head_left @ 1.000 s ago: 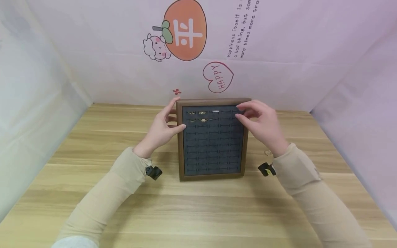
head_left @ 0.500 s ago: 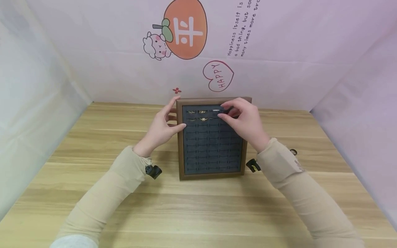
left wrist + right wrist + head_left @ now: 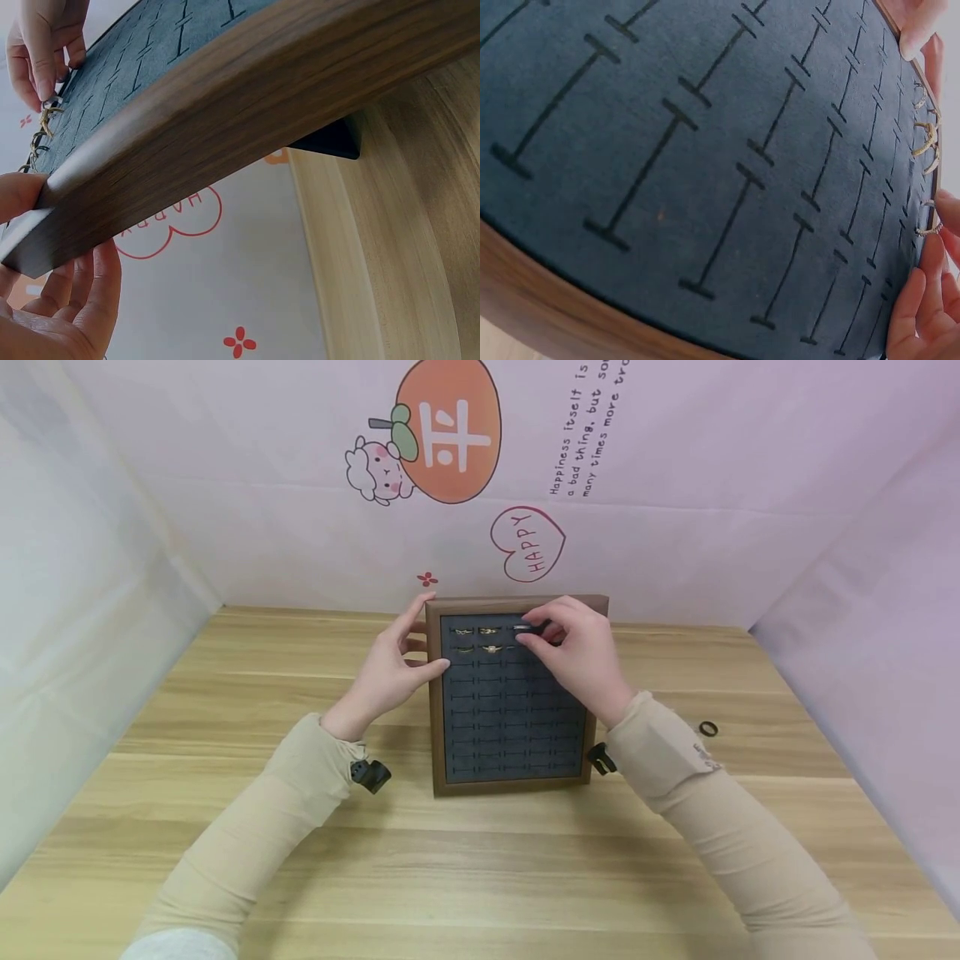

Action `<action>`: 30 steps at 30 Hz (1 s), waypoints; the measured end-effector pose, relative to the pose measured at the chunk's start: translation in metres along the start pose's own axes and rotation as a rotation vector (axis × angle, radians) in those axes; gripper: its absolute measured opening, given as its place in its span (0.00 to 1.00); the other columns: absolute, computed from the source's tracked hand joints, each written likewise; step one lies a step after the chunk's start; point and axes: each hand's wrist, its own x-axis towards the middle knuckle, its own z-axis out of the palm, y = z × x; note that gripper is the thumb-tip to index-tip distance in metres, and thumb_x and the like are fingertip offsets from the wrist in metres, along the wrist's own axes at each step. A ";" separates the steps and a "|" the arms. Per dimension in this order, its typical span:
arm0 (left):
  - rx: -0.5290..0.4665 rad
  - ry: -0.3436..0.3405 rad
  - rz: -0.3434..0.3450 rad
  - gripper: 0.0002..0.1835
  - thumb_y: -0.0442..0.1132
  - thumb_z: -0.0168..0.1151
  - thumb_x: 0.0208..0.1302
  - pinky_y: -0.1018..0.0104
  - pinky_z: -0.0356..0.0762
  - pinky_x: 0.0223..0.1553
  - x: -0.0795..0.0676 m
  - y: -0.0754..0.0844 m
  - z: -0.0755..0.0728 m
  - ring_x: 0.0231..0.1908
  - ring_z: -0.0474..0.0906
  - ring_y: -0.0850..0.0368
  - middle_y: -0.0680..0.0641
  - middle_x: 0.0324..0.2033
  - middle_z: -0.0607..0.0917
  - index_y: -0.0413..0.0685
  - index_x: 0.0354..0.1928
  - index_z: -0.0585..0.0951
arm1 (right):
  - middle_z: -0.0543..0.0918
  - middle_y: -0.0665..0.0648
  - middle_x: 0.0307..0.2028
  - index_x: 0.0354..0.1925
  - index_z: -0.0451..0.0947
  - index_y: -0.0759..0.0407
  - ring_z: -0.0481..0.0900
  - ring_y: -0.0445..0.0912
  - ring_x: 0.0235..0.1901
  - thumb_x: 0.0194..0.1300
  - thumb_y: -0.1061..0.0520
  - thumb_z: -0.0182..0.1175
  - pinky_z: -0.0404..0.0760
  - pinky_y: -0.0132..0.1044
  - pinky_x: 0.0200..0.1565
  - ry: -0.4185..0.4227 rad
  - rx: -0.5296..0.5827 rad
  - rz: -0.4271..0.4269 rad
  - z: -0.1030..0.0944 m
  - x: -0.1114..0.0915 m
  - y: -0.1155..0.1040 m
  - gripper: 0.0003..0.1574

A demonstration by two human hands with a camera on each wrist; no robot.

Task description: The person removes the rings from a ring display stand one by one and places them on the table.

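Head cam: high, facing forward and down, wide; gets ring board (image 3: pixel 517 718), tabletop (image 3: pixel 480 877), backdrop (image 3: pixel 675 452). Left wrist: close, canted, looking along the side rail (image 3: pixel 202 127). Right wrist: close, oblique across the slotted face (image 3: pixel 720 150). Both wrist views share the rings (image 3: pixel 491 649), left hand (image 3: pixel 393 672) and right hand (image 3: pixel 585 647).

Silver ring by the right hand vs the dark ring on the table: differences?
Colour: the silver ring is bright and pale, the dark ring near black.
Place: the silver ring is in the top row of the tray; the dark ring lies on the table.
Contact: the right hand pinches the silver ring; nothing holds the dark ring.
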 end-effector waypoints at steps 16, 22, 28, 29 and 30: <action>0.007 0.001 0.009 0.46 0.29 0.65 0.57 0.52 0.80 0.48 0.000 0.000 0.001 0.46 0.75 0.45 0.39 0.57 0.70 0.67 0.72 0.55 | 0.82 0.58 0.33 0.31 0.85 0.64 0.77 0.47 0.28 0.55 0.61 0.69 0.76 0.38 0.32 0.025 -0.045 -0.032 0.005 -0.001 0.001 0.06; 0.002 0.002 0.007 0.46 0.29 0.65 0.57 0.52 0.80 0.48 0.000 -0.001 0.001 0.46 0.75 0.45 0.40 0.57 0.70 0.67 0.72 0.55 | 0.82 0.58 0.33 0.30 0.84 0.65 0.77 0.47 0.28 0.55 0.62 0.69 0.77 0.39 0.32 0.022 -0.045 -0.048 0.005 -0.002 0.002 0.05; -0.005 0.003 0.004 0.46 0.29 0.65 0.57 0.52 0.80 0.49 0.000 -0.001 0.001 0.46 0.75 0.46 0.40 0.56 0.70 0.67 0.72 0.55 | 0.82 0.59 0.34 0.30 0.83 0.66 0.79 0.49 0.29 0.55 0.63 0.68 0.80 0.41 0.34 0.017 -0.020 -0.057 0.004 -0.002 0.003 0.05; -0.005 0.003 0.003 0.46 0.29 0.65 0.57 0.52 0.80 0.49 0.000 0.000 0.001 0.46 0.74 0.46 0.40 0.56 0.70 0.67 0.72 0.55 | 0.82 0.59 0.34 0.30 0.83 0.66 0.79 0.49 0.29 0.55 0.63 0.68 0.80 0.41 0.34 0.017 -0.014 -0.058 0.004 -0.002 0.004 0.05; -0.005 0.003 0.002 0.46 0.29 0.65 0.57 0.52 0.80 0.49 0.000 -0.001 0.001 0.46 0.74 0.46 0.40 0.56 0.70 0.67 0.72 0.55 | 0.82 0.59 0.34 0.30 0.83 0.66 0.79 0.48 0.29 0.55 0.64 0.68 0.80 0.40 0.34 0.017 -0.007 -0.059 0.004 -0.002 0.004 0.05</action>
